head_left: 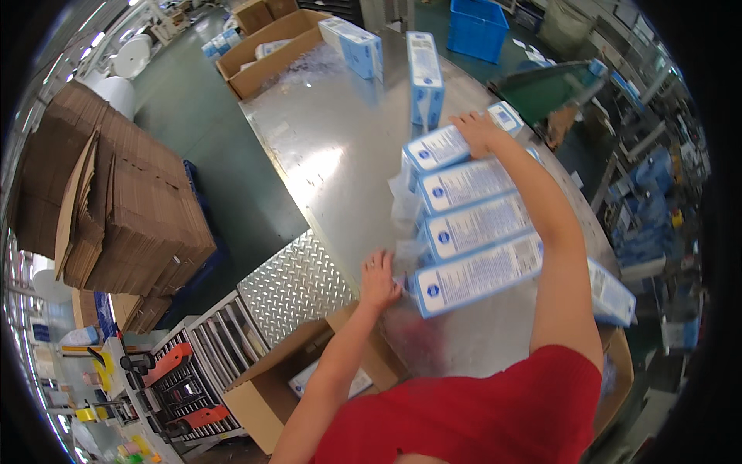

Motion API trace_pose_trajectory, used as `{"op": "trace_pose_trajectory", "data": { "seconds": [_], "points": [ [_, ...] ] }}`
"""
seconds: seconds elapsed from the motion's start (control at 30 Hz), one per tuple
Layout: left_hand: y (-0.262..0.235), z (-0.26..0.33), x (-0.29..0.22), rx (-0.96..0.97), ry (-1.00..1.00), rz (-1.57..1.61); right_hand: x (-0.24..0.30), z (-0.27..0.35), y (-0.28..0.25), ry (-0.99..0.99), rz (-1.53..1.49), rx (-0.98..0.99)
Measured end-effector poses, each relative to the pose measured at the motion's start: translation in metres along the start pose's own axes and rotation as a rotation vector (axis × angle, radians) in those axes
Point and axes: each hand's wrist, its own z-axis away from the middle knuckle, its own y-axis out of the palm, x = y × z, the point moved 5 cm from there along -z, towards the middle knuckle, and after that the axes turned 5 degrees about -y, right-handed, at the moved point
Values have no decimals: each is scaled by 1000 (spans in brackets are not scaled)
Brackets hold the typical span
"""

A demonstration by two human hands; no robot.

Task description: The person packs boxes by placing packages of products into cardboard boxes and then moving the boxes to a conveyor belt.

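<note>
Several blue-and-white packs lie side by side in a row on the metal table, clear plastic film sticking out at their left ends. My right hand reaches over the farthest pack of the row and grips it across its upper face. Beside the left end of the nearest pack, my left hand is low over the table with fingers apart, close to loose plastic film. I see nothing held in it.
Two more packs stand farther back, one upright pack nearer the row. An open carton sits at the table's far left, another open carton below my left arm. Stacked flat cardboard fills the left; a blue crate stands behind.
</note>
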Motion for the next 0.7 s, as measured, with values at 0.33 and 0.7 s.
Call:
{"op": "trace_pose_trajectory", "data": {
  "seconds": [0.33, 0.7],
  "points": [
    [-117, -5, -99, -292, 202, 465, 90, 23, 7, 100, -186, -194],
    [-57, 57, -167, 150, 420, -207, 88, 135, -170, 304, -702, -954]
  ]
}}
